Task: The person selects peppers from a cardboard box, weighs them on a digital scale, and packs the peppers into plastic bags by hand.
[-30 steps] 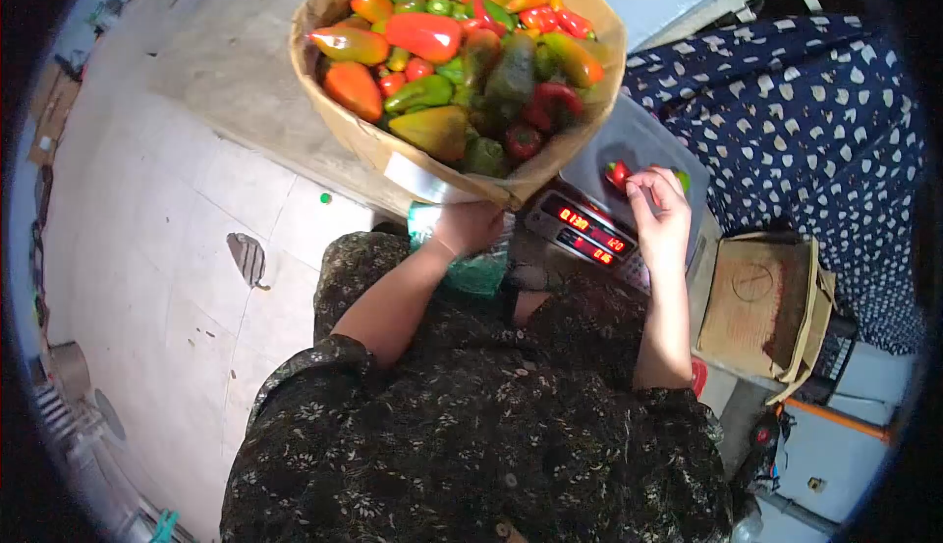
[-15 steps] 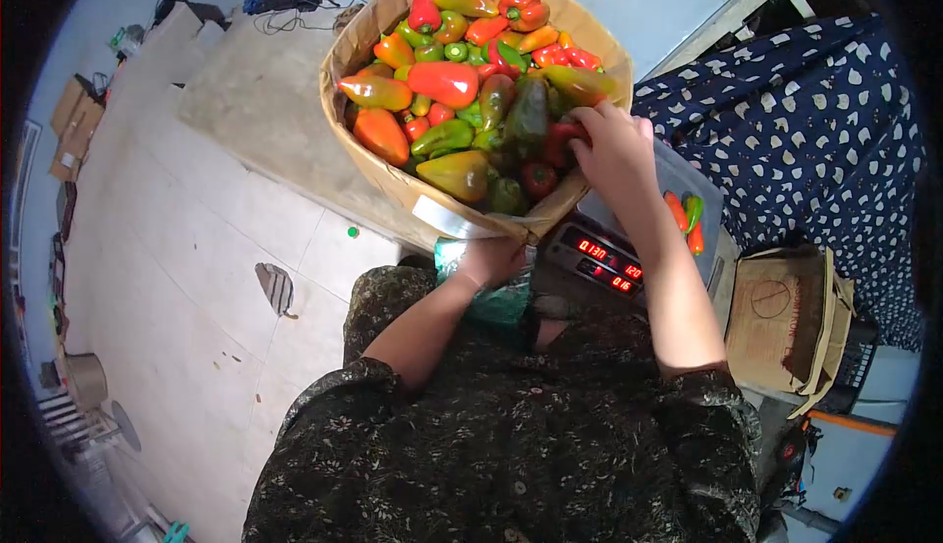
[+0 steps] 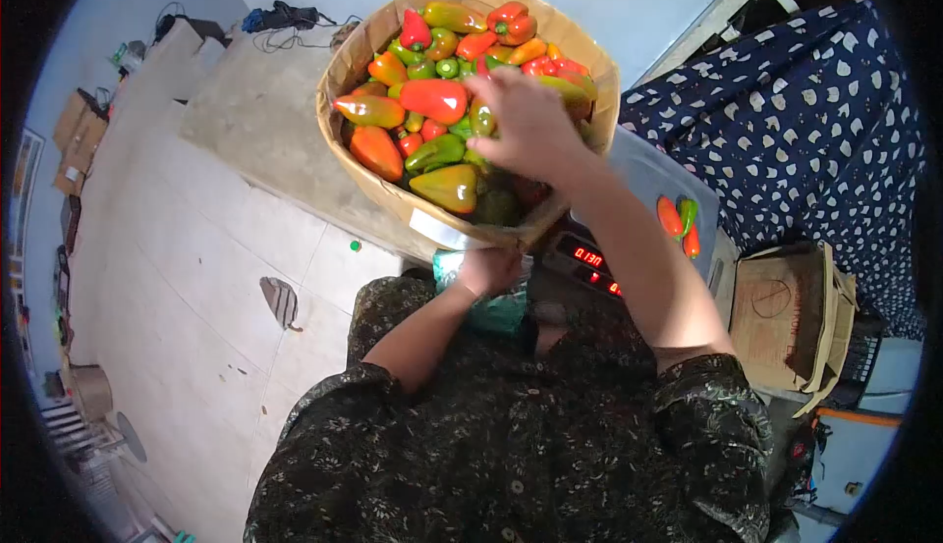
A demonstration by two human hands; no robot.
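A large cardboard-walled basket [image 3: 344, 155] is full of red, orange and green peppers. Over the peppers is my right hand [image 3: 530, 126], slightly blurred, thumb and fingers apart, with nothing seen in it. Beneath its fingers lie a big red pepper [image 3: 433, 100] and a yellow-green pepper [image 3: 447, 188]. Just below the basket's front rim, my left hand [image 3: 489, 270] is closed round a green plastic bag [image 3: 496, 313]; its fingertips are partly hidden. Right of it, a digital scale [image 3: 565, 263] shows red digits, partly covered by my right forearm. Several small peppers [image 3: 678, 224] lie on its tray [image 3: 638, 165].
An open cardboard box [image 3: 776, 312] stands right of the scale. Dark patterned cloth [image 3: 786, 121] hangs behind it. The basket rests by a low concrete ledge [image 3: 265, 121]. On the tiled floor are a green cap [image 3: 356, 245] and a striped scrap [image 3: 280, 302].
My right hand has moved left from the basket's right edge to above its middle, and its fingers have spread. My left hand stays at the green bag.
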